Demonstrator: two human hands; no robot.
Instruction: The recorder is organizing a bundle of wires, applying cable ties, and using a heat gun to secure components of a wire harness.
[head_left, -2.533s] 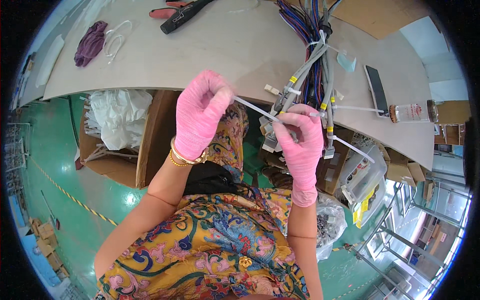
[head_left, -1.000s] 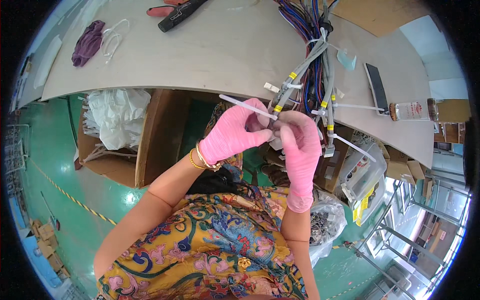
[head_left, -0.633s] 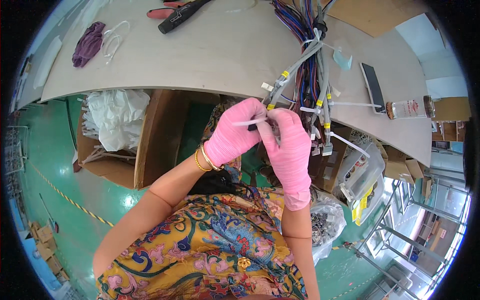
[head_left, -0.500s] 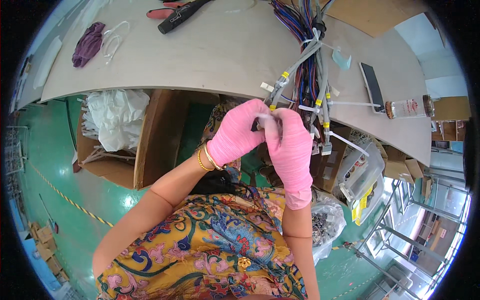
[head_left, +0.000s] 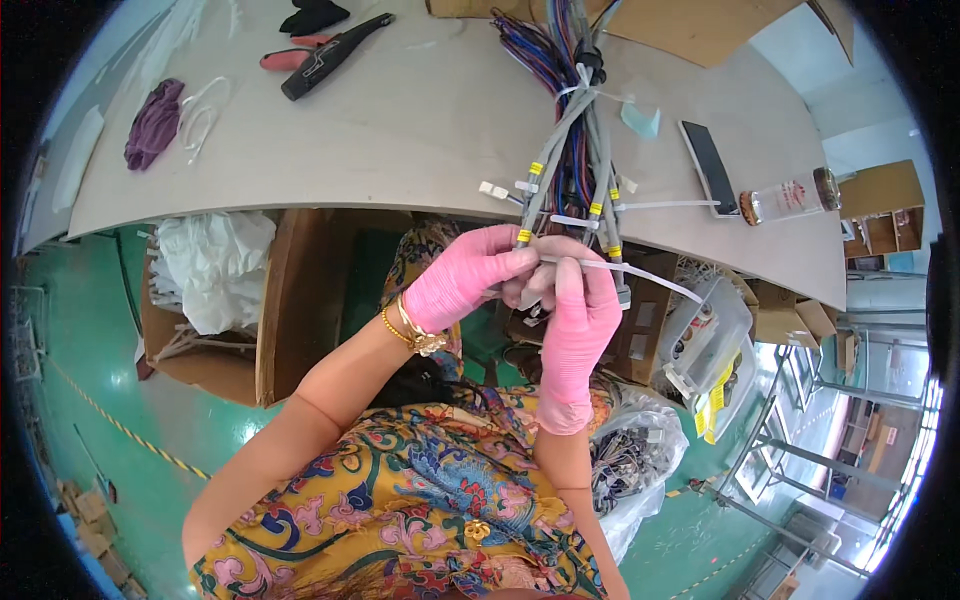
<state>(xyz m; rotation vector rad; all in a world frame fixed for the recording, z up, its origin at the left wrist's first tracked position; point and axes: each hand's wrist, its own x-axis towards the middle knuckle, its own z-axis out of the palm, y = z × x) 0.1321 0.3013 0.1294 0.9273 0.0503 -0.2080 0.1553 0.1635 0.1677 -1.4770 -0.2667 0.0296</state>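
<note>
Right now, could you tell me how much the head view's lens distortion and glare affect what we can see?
Head view: the table edge bows with fisheye curvature; black corners frame it; glare brightens the green floor; both hands, left hand and right hand, and the cable bundle stay sharp.

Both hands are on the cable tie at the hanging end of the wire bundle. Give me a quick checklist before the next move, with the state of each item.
1. Left hand on the white cable tie: ok, its fingers pinch at the near end.
2. Right hand on the tie: ok, closed beside the left one.
3. Tie looped around the wire bundle: cannot tell, fingers hide the loop.
4. Tie tail free: ok, it sticks out to the right, clear of the bins below.
5. Bundle supported: ok, it lies on the table, ends hanging over the edge.
6. Cutter at hand: not ok, the black hand tool lies far across the table.
</note>
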